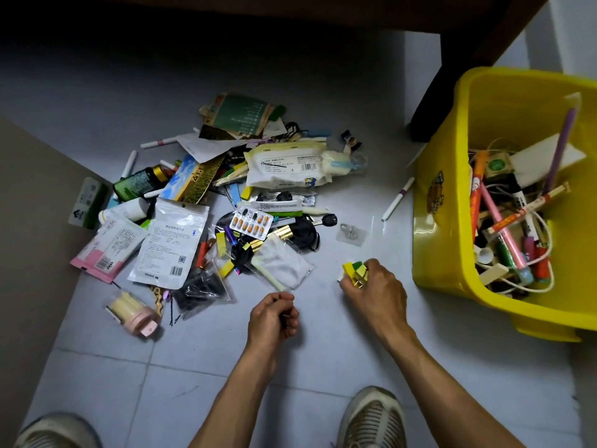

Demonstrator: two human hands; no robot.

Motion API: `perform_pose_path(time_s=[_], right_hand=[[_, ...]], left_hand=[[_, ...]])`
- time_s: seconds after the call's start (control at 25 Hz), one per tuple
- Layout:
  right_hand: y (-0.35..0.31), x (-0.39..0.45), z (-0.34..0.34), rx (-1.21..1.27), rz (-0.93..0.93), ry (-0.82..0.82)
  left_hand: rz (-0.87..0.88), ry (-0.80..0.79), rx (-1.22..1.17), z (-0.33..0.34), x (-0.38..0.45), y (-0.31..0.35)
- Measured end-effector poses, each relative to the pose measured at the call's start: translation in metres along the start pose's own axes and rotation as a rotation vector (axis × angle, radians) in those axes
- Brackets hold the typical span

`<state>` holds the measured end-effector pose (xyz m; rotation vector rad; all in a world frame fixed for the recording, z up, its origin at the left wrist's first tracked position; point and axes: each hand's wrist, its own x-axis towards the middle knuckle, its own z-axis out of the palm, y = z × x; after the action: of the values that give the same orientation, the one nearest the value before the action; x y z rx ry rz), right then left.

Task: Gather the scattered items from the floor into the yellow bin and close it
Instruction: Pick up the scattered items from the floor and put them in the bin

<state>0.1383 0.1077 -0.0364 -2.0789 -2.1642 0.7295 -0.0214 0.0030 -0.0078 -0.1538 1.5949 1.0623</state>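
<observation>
Right hand (374,287), near centre-right on the floor tiles (323,350), fingers curled round a clutch of small yellow, green and gold clips (355,272). Left hand (274,315) just left of it, fingers curled in, pinching something thin and dark; what it is, cannot tell. Yellow bin (452,195) at right, open, already part full of pens and cords; no lid in view. Main pile (226,202) left of centre: sachets, blister pack (251,222), dark bottle (142,183), markers. Judged light, mostly soft or slippery film; pinch pouches by an edge, scoop small hard bits in a cupped palm. Bottle and pink container (135,313) rigid: grip round the body.
</observation>
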Motion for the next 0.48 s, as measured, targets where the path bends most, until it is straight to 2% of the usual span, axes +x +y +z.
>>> perform_pose_path(time_s=[0.12,0.28,0.4,0.48], right_hand=[[-0.008,0.0,0.018,-0.13,-0.06,-0.141],[-0.015,0.004,0.022,-0.144,-0.069,-0.177],[-0.018,0.01,0.015,0.097,0.094,-0.114],[-0.025,0.014,0.014,0.178,0.121,-0.062]], left_hand=[[-0.008,-0.024,0.017,0.006,-0.005,-0.005],[-0.001,0.008,0.017,0.002,-0.013,0.001],[0.025,0.026,0.026,0.0,-0.013,0.009],[0.028,0.032,0.036,0.0,-0.014,0.01]])
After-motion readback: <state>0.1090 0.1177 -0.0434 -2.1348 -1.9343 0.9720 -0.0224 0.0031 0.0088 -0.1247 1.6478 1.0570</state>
